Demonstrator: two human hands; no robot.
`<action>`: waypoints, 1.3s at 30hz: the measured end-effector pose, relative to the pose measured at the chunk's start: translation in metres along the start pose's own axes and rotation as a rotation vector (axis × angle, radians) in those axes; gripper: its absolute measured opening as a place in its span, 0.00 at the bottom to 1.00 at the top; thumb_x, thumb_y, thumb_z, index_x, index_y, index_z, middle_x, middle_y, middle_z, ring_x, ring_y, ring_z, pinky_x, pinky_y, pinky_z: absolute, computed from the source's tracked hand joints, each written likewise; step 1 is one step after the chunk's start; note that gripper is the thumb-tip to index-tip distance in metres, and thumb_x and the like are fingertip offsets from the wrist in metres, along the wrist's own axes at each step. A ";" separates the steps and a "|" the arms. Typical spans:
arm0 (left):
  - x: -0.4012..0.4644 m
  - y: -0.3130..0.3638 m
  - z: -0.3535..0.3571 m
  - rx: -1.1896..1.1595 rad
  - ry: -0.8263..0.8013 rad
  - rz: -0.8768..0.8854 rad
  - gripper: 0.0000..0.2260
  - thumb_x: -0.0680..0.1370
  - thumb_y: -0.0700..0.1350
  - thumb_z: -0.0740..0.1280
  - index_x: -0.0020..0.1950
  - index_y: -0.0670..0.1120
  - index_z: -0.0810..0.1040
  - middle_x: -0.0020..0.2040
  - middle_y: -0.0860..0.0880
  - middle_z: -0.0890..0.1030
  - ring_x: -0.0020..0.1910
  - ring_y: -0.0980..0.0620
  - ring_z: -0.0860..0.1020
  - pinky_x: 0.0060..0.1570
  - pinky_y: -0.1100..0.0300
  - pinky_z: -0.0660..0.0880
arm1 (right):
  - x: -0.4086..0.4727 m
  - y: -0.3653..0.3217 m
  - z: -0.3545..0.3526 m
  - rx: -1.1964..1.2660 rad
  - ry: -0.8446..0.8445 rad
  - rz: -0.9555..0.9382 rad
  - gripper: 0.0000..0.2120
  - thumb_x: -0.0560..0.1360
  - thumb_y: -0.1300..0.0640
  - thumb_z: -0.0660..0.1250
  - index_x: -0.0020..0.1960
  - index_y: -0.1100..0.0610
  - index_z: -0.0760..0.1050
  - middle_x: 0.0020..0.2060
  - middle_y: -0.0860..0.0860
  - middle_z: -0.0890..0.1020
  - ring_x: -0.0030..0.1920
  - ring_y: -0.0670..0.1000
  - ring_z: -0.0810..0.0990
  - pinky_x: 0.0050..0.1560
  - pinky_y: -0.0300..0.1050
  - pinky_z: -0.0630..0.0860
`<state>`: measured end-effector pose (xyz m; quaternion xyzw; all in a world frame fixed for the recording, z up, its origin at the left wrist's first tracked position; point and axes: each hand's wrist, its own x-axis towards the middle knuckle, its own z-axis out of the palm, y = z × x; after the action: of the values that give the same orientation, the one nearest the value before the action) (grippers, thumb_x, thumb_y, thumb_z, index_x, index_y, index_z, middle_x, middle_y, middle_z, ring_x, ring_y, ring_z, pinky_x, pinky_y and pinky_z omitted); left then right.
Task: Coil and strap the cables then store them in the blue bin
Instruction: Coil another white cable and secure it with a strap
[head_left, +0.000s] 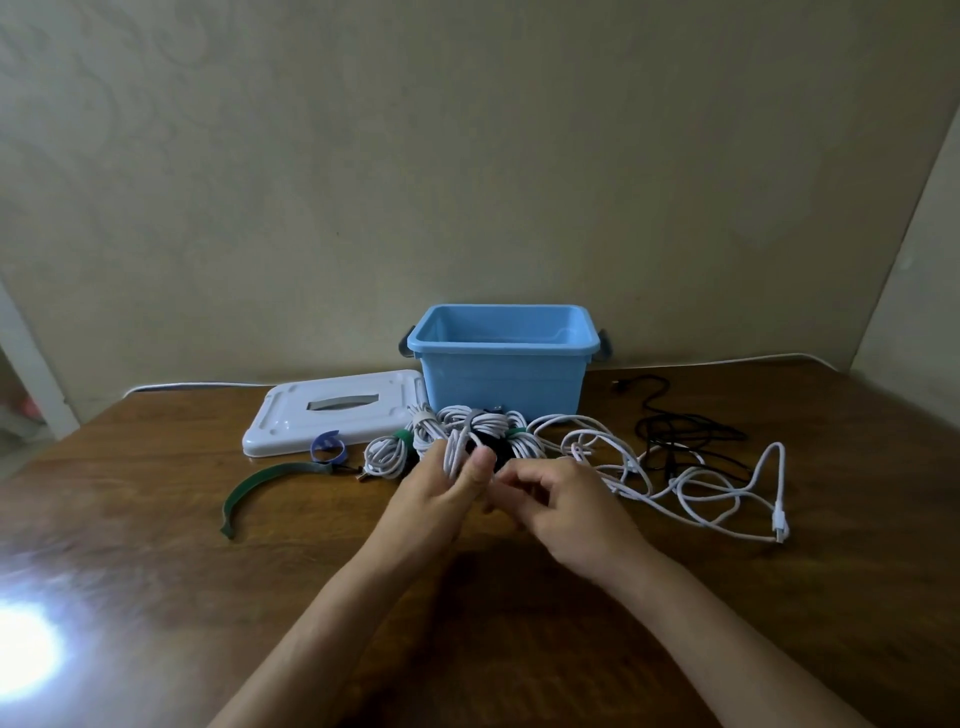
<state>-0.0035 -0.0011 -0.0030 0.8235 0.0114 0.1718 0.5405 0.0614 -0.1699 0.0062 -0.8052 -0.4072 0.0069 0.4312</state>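
Beige wall behind, a brown wooden tabletop (156, 519) carries the job, its far edge against that wall. Toward the left edge lies a loose green strap (260, 486), with a rolled blue strap (326, 447) just beside it, both within easy reach for binding. A white lid (332, 415) rests flat behind them, taken off so the blue bin (501, 364) at the far edge stands open to receive cables. Strapped white bundles (415, 441) wait in front of the bin, not yet stored. At centre, the left hand (441, 493) grips a white coil (460, 449), thumb pressed over its loops, seemingly to keep them from springing apart. The right hand (561, 504), fingers curled, appears to pinch a dark strap (493, 447) at the coil, though blur hides the detail. Toward the right edge, a loose white cable (701, 493) and a black cable (680, 431) sprawl uncoiled.
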 end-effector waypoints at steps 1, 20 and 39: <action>-0.001 0.001 0.001 0.015 -0.009 0.001 0.28 0.71 0.74 0.62 0.48 0.49 0.73 0.33 0.56 0.75 0.28 0.60 0.71 0.31 0.61 0.68 | -0.001 -0.001 0.004 -0.009 0.007 -0.002 0.08 0.80 0.44 0.67 0.50 0.45 0.84 0.38 0.45 0.84 0.37 0.46 0.80 0.40 0.51 0.77; 0.004 0.013 0.003 -0.272 0.214 0.118 0.26 0.82 0.63 0.53 0.50 0.40 0.70 0.29 0.56 0.65 0.28 0.56 0.62 0.29 0.56 0.60 | -0.003 -0.006 0.027 -0.243 -0.267 -0.089 0.12 0.83 0.44 0.60 0.42 0.45 0.73 0.38 0.43 0.79 0.41 0.45 0.77 0.37 0.41 0.66; -0.001 0.018 -0.036 0.037 -0.005 0.041 0.23 0.80 0.62 0.53 0.47 0.46 0.77 0.27 0.53 0.68 0.24 0.54 0.65 0.24 0.58 0.64 | 0.006 0.011 -0.030 -0.408 -0.176 0.127 0.18 0.79 0.35 0.61 0.40 0.46 0.77 0.36 0.44 0.79 0.40 0.42 0.78 0.46 0.43 0.69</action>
<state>-0.0177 0.0232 0.0253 0.8338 -0.0039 0.1805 0.5218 0.0837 -0.1896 0.0194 -0.8960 -0.3846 0.0218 0.2208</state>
